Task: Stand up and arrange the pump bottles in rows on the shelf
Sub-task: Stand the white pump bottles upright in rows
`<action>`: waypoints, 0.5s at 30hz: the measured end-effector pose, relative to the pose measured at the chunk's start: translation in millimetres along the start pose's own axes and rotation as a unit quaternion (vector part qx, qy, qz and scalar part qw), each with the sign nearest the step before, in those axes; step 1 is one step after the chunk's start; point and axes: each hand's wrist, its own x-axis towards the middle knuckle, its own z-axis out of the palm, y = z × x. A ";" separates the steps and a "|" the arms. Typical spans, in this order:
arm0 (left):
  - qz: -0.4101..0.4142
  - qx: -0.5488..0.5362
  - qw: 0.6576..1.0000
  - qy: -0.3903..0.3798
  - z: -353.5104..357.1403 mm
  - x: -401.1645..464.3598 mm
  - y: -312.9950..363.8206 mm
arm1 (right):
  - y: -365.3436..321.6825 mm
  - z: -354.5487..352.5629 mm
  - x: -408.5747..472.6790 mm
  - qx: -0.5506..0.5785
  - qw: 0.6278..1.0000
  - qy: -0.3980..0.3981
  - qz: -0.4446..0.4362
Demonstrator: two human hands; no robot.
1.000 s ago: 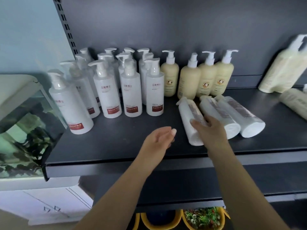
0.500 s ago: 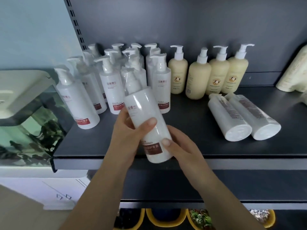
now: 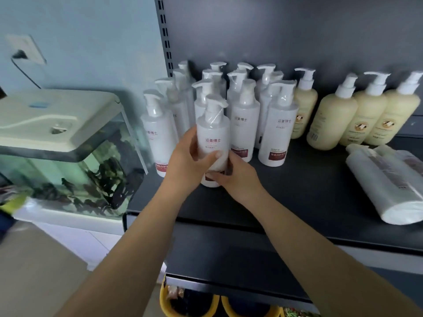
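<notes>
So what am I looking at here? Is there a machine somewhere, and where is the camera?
No machine: these are a person's two bare arms, filmed by one camera worn on the head, looking forward and down. The left hand and right hand together hold a white pump bottle upright at the front of a dark shelf, the fingers wrapped round its lower half. Behind it stand more white pump bottles in rows, with cream-coloured pump bottles to their right. Two wrapped white bottles lie on their sides at the far right. A fish tank stands left of the shelf.
</notes>
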 end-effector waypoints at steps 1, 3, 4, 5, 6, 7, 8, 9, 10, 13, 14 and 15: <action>0.006 0.003 1.000 -0.001 -3.5 2.2 -3.0 | -0.1 2.7 5.1 0.000 1.000 -0.005 0.003; 0.015 0.006 1.000 -0.002 -9.6 3.0 -9.8 | 0.1 5.7 13.2 0.004 1.000 -0.012 0.008; 0.013 0.002 1.000 -0.007 -12.0 2.4 -14.3 | 0.9 6.6 16.5 0.003 1.000 -0.010 0.009; 0.008 -0.002 1.000 -0.014 -14.0 0.2 -18.1 | 1.5 7.1 19.0 -0.007 1.000 -0.006 0.007; 0.001 -0.005 1.000 -0.019 -16.0 -2.8 -23.2 | 2.3 7.8 21.0 -0.023 1.000 0.000 0.005; -0.007 -0.004 1.000 -0.021 -17.8 -6.7 -28.0 | 2.7 8.9 22.3 -0.041 0.999 0.005 0.002; -0.014 0.001 1.000 -0.021 -19.1 -10.8 -32.5 | 2.9 10.1 23.2 -0.055 0.998 0.008 0.002; -0.020 0.017 0.999 -0.020 -20.4 -15.3 -36.3 | 3.1 11.5 23.7 -0.065 0.998 0.010 0.006; -0.027 0.040 0.999 -0.015 -21.9 -19.6 -39.9 | 3.7 12.5 24.3 -0.069 0.997 0.013 0.011; -0.042 0.132 0.990 -0.005 -26.0 -28.4 -46.4 | 4.1 12.0 23.6 -0.058 0.998 0.000 0.029; -0.041 0.162 0.986 -0.012 -26.5 -29.4 -47.5 | 4.5 10.4 22.2 -0.048 0.998 -0.012 0.034; -0.038 0.189 0.981 -0.019 -26.7 -30.1 -48.2 | 4.5 8.9 20.3 -0.038 0.998 -0.022 0.039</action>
